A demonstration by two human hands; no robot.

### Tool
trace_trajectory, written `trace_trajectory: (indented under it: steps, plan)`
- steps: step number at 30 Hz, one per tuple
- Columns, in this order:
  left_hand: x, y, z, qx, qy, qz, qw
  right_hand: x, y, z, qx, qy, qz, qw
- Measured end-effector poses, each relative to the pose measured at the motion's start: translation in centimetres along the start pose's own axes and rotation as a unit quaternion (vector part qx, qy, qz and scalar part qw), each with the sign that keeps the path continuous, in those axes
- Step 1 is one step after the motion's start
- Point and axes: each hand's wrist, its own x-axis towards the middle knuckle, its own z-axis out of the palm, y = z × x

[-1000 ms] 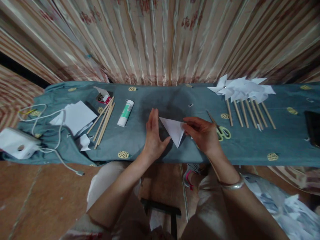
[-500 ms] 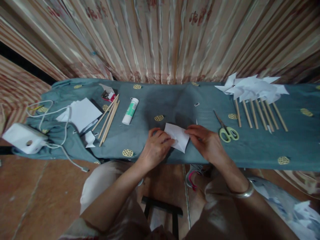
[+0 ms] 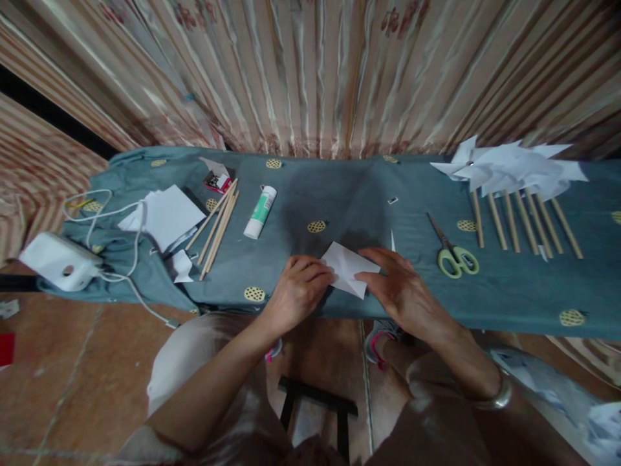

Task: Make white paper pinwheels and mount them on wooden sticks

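Note:
A small creased white sheet of paper is held between my two hands near the table's front edge. My left hand pinches its left corner, fingers curled together. On the other side, my right hand has its thumb on the paper and its fingers along the upper right edge. Right of that hand lie scissors with pale green handles, blades pointing away from me. A thin white paper sliver lies just beyond my right hand.
Paper pinwheels on wooden sticks lie in a row at right. Left are a glue stick, loose wooden sticks, a small open box, stacked white paper, a paper scrap and a white power block with cables.
My right hand has moved its grip from the paper's right corner further over the sheet, with thumb and fingers wider apart. The left hand still pinches its side. The view has shifted slightly.

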Motion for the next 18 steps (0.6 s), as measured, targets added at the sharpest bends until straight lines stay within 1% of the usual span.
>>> trace_trajectory:
  steps: [2, 4, 7, 9, 13, 18]
  plan:
    - [-0.3, 0.1, -0.3, -0.028, -0.003, -0.028, 0.999, 0.1, 0.1, -0.3, 0.072, -0.015, 0.022, 0.997]
    - [-0.5, 0.3, -0.5, -0.057, -0.015, -0.072, 0.996, 0.4, 0.2, -0.4, 0.128, -0.029, 0.059, 0.990]
    - [-0.6, 0.5, -0.7, -0.094, -0.029, -0.129, 0.987, 1.0, 0.3, -0.4, 0.156, -0.042, 0.143, 0.976]
    - [-0.6, 0.6, -0.7, -0.108, -0.034, -0.149, 0.982, 1.4, 0.3, -0.1, 0.158, -0.046, 0.181, 0.970]
    - [-0.6, 0.6, -0.7, -0.119, -0.036, -0.160, 0.979, 1.9, 0.2, 0.4, 0.144, -0.049, 0.200, 0.968]
    - [-0.6, 0.6, -0.6, -0.102, -0.033, -0.165, 0.980, 2.6, 0.1, 0.9, 0.125, -0.024, 0.189, 0.974]
